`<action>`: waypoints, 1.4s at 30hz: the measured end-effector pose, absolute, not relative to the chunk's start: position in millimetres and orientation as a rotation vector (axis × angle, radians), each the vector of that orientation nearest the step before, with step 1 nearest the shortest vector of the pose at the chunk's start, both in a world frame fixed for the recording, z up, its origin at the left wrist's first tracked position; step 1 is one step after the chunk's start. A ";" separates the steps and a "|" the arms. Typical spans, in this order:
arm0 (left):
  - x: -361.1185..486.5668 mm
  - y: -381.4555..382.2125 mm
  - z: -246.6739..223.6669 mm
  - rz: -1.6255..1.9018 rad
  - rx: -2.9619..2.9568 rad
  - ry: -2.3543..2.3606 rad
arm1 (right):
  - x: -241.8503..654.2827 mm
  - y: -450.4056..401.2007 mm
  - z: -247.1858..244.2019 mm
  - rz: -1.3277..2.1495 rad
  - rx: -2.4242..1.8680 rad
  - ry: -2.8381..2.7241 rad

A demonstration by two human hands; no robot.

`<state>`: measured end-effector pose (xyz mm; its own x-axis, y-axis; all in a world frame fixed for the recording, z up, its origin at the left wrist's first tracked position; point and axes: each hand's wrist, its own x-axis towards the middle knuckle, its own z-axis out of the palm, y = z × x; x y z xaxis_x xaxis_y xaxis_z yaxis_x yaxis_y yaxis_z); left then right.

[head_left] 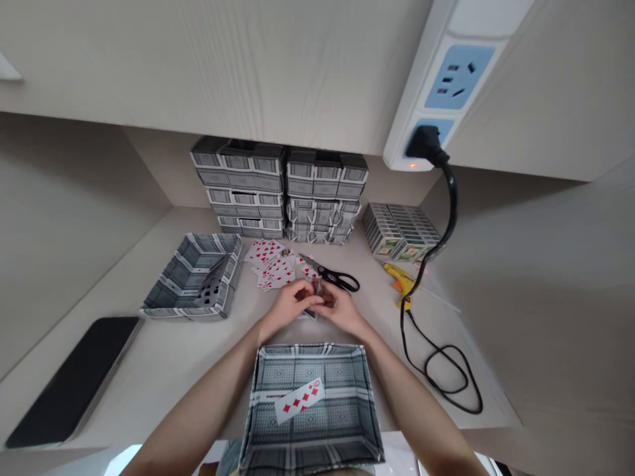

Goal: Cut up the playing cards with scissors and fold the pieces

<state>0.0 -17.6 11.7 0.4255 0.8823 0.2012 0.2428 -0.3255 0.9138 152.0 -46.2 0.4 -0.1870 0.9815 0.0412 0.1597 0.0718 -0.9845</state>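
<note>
My left hand (294,302) and my right hand (339,305) meet over the desk, fingers closed around a small playing card (318,285) that is mostly hidden between them. Beneath them part of another card shows. Just beyond lie loose playing cards (276,270), face up with red suits. Black-handled scissors (337,277) rest right behind my right hand. Between my forearms, close to my body, stands an open box made of playing cards (297,370). A cut or folded nine of diamonds (299,400) lies inside it.
A second card box (163,304) with cards inside sits left, near a black flat object (74,383). Stacked card boxes (248,178) and card packs (399,231) stand behind. A yellow glue gun (404,284) lies right, its black cord rising to a power strip (459,76).
</note>
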 end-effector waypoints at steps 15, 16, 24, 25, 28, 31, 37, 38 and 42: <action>-10.2 -3.3 8.6 1.005 1.486 0.926 | 169.9 -47.1 15.9 1.828 -0.860 -1.076; -9.9 -3.1 8.7 0.996 1.472 0.915 | 168.7 -47.1 15.5 1.842 -0.853 -1.068; -4.3 -7.0 8.0 0.954 1.326 0.979 | 175.4 -41.4 12.5 0.983 -1.359 -1.348; -4.3 -6.5 6.9 0.959 1.318 1.007 | 180.4 -40.4 13.3 0.748 -1.437 -1.415; -4.6 -4.5 4.2 0.995 1.296 1.045 | 194.9 -38.6 15.7 0.415 -1.535 -1.694; -5.0 -2.7 3.4 1.037 1.266 1.036 | 201.3 -37.4 15.3 0.343 -1.587 -1.868; -7.1 -1.1 3.6 1.094 1.225 1.070 | 199.3 -36.0 12.1 0.373 -1.733 -1.944; -7.2 -1.1 3.5 1.093 1.229 1.082 | 199.0 -36.6 12.8 0.363 -1.748 -1.958; -6.1 -1.7 5.8 1.122 1.218 1.089 | 198.7 -40.0 15.9 0.307 -1.784 -1.917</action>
